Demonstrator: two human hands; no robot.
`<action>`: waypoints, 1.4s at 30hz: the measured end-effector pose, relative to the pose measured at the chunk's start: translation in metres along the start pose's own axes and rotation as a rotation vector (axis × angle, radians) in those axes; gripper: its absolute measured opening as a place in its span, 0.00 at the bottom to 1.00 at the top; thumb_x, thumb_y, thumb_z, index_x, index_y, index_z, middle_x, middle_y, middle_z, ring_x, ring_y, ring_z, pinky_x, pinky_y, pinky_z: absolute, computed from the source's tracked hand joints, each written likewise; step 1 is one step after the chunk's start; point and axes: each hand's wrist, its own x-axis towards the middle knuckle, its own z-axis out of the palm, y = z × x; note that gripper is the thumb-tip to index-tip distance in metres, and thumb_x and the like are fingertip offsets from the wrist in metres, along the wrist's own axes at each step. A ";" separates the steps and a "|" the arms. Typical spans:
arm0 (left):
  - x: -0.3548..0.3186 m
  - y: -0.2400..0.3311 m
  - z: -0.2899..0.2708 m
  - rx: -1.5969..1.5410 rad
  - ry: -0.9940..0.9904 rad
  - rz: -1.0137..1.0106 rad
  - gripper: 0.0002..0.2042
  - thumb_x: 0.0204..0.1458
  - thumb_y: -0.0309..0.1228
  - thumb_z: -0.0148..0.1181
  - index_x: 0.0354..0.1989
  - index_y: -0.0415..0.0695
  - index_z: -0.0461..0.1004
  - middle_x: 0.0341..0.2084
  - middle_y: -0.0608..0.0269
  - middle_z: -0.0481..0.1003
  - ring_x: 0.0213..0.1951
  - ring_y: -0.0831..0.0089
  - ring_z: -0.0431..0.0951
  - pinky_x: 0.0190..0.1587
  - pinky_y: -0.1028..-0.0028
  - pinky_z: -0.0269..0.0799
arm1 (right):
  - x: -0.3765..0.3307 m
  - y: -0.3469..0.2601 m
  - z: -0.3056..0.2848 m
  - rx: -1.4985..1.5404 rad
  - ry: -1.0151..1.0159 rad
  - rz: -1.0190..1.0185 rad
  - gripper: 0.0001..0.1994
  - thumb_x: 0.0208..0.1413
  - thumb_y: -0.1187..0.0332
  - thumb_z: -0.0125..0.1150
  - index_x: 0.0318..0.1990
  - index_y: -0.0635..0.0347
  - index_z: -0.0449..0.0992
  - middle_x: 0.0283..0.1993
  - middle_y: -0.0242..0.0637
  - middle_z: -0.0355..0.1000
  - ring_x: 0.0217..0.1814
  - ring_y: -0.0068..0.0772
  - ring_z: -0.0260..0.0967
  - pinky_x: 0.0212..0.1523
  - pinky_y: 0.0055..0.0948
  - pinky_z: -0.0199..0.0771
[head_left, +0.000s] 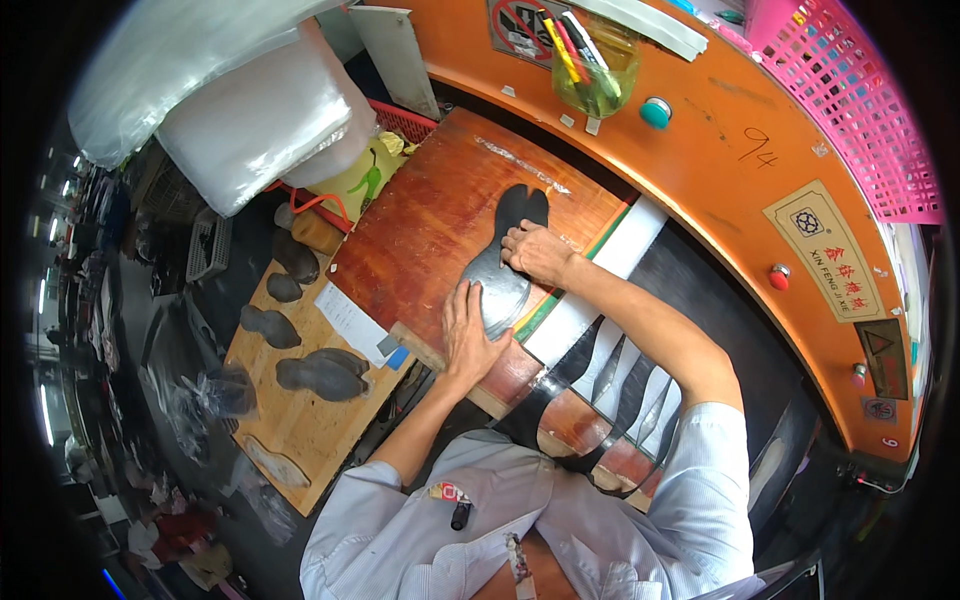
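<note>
A stack of dark grey, shoe-sole-shaped sheets [497, 285] lies on the reddish-brown wooden board [400, 225], notched at its far end. Its wider near part looks shiny and fanned into thin layers. My left hand [472, 335] rests against the near left edge of the stack, fingers stretched out and thumb apart. Across the stack's narrow middle, my right hand [540, 253] bends its fingers over the sheets and grips them; its fingertips are partly hidden.
An orange machine body [700, 130] with a green button [655, 113] and red button [779, 277] curves behind the board. Dark sheet with sole-shaped cut-outs [610, 365] lies at right. More sole pieces [322, 374] sit on a lower wooden table [315, 440] at left.
</note>
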 end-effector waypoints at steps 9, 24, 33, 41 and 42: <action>0.005 -0.026 -0.018 0.073 -0.067 -0.040 0.53 0.41 0.44 0.79 0.74 0.36 0.56 0.71 0.34 0.57 0.71 0.36 0.56 0.73 0.42 0.52 | -0.045 -0.006 0.009 0.567 0.185 0.363 0.26 0.42 0.67 0.71 0.53 0.61 0.81 0.53 0.45 0.77 0.59 0.48 0.73 0.61 0.46 0.73; 0.048 -0.019 -0.008 -0.002 0.005 0.045 0.48 0.47 0.47 0.75 0.72 0.33 0.59 0.66 0.34 0.64 0.67 0.39 0.61 0.71 0.46 0.55 | -0.045 -0.008 0.007 0.552 0.349 0.954 0.28 0.54 0.62 0.69 0.59 0.73 0.75 0.61 0.59 0.73 0.66 0.59 0.69 0.69 0.50 0.68; 0.132 -0.015 0.045 -0.008 0.034 0.141 0.24 0.53 0.29 0.68 0.59 0.34 0.75 0.50 0.41 0.76 0.54 0.44 0.76 0.57 0.53 0.73 | -0.060 -0.042 0.003 0.472 0.246 0.561 0.24 0.48 0.72 0.69 0.57 0.64 0.79 0.64 0.43 0.73 0.68 0.45 0.66 0.68 0.45 0.68; 0.129 -0.012 0.018 -0.148 -0.079 0.064 0.39 0.45 0.35 0.76 0.67 0.34 0.68 0.60 0.39 0.73 0.62 0.44 0.71 0.66 0.54 0.67 | -0.024 -0.022 0.010 0.109 0.044 0.358 0.20 0.49 0.72 0.68 0.52 0.59 0.82 0.57 0.34 0.77 0.64 0.35 0.69 0.62 0.32 0.66; 0.119 -0.011 0.007 -0.100 -0.092 0.099 0.43 0.44 0.37 0.77 0.69 0.33 0.65 0.63 0.38 0.71 0.65 0.44 0.68 0.69 0.54 0.64 | -0.023 -0.019 0.011 0.082 0.045 0.328 0.18 0.49 0.72 0.67 0.51 0.58 0.83 0.55 0.33 0.78 0.63 0.34 0.70 0.61 0.31 0.66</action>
